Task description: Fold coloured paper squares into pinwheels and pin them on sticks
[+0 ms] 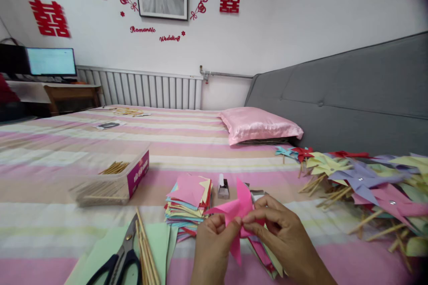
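Note:
A bright pink paper pinwheel [245, 200] is held up between both hands, its points folded in toward the middle. My left hand [216, 245] pinches it from the lower left, thumb near the centre. From the right, my right hand [282, 234] grips it with thumb and fingertips at the centre. Whether a pin is there cannot be made out. Just left of the hands stands a stack of coloured paper pieces [187, 205]. Behind the pinwheel sits a small open box [223, 187]. More paper pieces [262, 256] lie partly hidden under my right hand.
Dark-handled scissors [125, 249] and several thin sticks [145, 249] rest on green paper sheets [96, 249]. A clear plastic box [110, 187] holds more sticks. Finished pinwheels [361, 180] are heaped at the right, by the grey headboard [351, 93]. A pink pillow [261, 124] lies farther back.

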`<state>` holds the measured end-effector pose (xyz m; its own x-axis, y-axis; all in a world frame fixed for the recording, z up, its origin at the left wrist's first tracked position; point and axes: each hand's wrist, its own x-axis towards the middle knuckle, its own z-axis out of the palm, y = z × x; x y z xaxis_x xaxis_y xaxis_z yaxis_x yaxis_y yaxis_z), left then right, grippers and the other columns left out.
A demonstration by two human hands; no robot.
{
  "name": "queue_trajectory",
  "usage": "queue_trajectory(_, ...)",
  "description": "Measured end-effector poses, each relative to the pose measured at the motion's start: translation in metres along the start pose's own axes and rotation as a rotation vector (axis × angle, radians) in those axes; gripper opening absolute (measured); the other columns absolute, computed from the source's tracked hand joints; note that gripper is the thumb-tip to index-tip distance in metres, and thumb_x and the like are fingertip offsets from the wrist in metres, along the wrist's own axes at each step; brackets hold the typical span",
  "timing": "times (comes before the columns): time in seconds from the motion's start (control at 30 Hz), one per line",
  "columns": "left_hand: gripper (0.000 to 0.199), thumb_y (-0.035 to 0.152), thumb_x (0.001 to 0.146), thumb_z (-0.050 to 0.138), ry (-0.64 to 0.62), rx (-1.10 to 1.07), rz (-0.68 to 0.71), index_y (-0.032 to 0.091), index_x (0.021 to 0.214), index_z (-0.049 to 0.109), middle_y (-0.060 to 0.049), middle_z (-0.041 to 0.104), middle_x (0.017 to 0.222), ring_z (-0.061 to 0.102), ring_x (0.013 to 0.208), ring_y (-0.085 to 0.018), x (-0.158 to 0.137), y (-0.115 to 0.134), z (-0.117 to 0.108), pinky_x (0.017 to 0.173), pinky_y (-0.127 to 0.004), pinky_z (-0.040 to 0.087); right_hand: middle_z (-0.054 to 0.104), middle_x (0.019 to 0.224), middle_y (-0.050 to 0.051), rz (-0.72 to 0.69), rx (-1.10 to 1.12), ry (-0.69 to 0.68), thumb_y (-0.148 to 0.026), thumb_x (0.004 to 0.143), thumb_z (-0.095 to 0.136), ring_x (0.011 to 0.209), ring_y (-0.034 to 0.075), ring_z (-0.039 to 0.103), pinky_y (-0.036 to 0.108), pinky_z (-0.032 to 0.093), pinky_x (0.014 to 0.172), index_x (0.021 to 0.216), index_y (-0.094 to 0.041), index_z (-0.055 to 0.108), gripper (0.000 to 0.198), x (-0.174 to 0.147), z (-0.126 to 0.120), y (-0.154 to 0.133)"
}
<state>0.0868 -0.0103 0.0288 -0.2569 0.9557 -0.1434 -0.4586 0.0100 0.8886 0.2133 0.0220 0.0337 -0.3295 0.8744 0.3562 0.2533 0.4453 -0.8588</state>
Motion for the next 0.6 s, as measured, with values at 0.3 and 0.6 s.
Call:
queue_trajectory(0.3,0.032,0.022,0.052,0.070,0.007,-0.008,-0.001,0.018,0.044,0.039,0.009,0.039,0.041,0.031,0.042,-0.004,-0.0024,0.0045,0.0021,0.046,-0.018,0.024,0.050,0.073,0.001,0.051,-0.029,0.008,-0.034,0.073,0.063,0.067,0.016,0.052,0.023,0.041,0.053,0.069,-0.022,0.068,0.013,0.0027,-0.0007,-0.0016)
queue_trajectory(0.6,0.034,0.028,0.054,0.070,-0.016,0.052,0.031,0.018,0.046,0.039,0.008,0.035,0.044,0.028,0.044,-0.005,-0.0013,0.0041,0.0007,0.046,-0.019,0.022,0.049,0.072,0.001,0.041,-0.075,0.010,-0.035,0.074,0.060,0.061,0.014,0.049,0.022,0.039,0.048,0.067,-0.021,0.067,0.017,0.0008,-0.0010,-0.0048)
